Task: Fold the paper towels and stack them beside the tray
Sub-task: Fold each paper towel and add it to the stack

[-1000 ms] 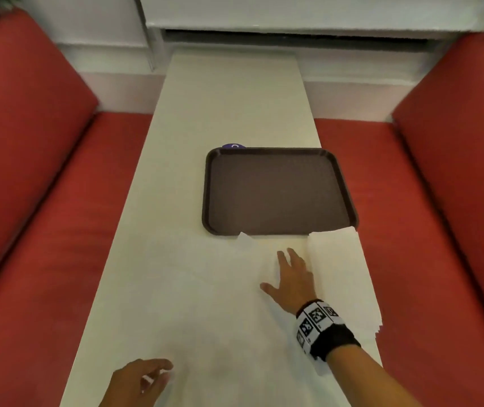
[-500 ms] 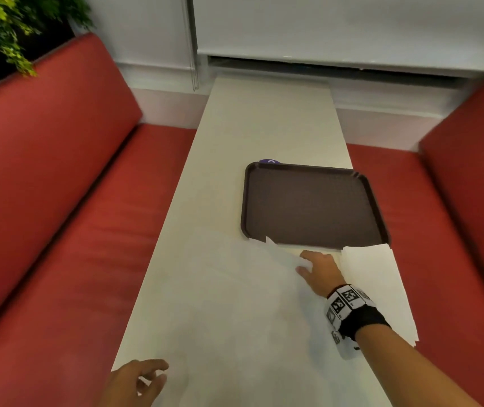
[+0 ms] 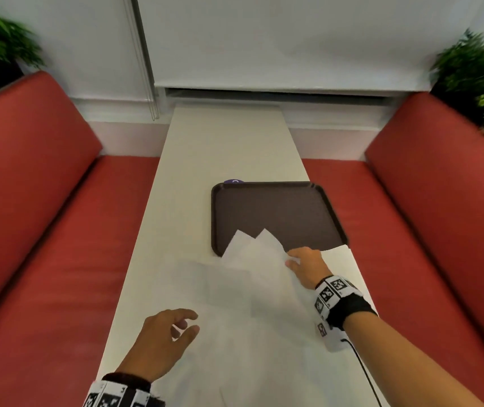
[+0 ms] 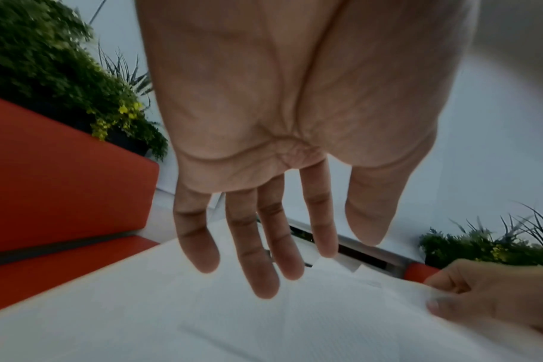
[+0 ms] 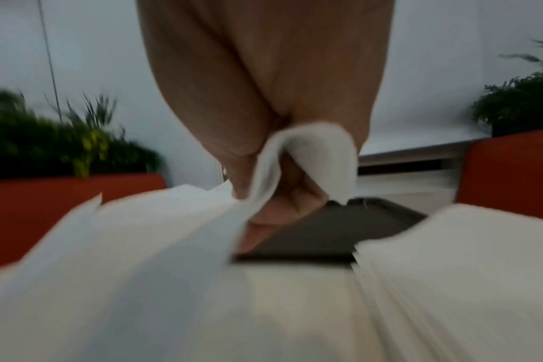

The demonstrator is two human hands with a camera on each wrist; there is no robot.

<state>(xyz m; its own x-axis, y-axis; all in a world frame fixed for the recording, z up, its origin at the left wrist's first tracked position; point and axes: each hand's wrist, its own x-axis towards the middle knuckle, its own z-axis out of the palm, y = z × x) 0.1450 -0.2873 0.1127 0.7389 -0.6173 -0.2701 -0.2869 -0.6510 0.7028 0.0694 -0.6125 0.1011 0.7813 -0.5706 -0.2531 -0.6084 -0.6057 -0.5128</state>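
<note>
Right hand [image 3: 307,264] pinching a lifted paper towel [image 3: 260,259] over the tray [image 3: 276,210] edge; left hand [image 3: 161,345] relaxed, empty; fingertips blurred.

The right hand [image 3: 305,264] is pinching the paper towel [image 3: 252,259] at frame centre-right, forearm extending from lower right. The left hand [image 3: 161,345] is hovering lower centre, fingers relaxed.
</note>
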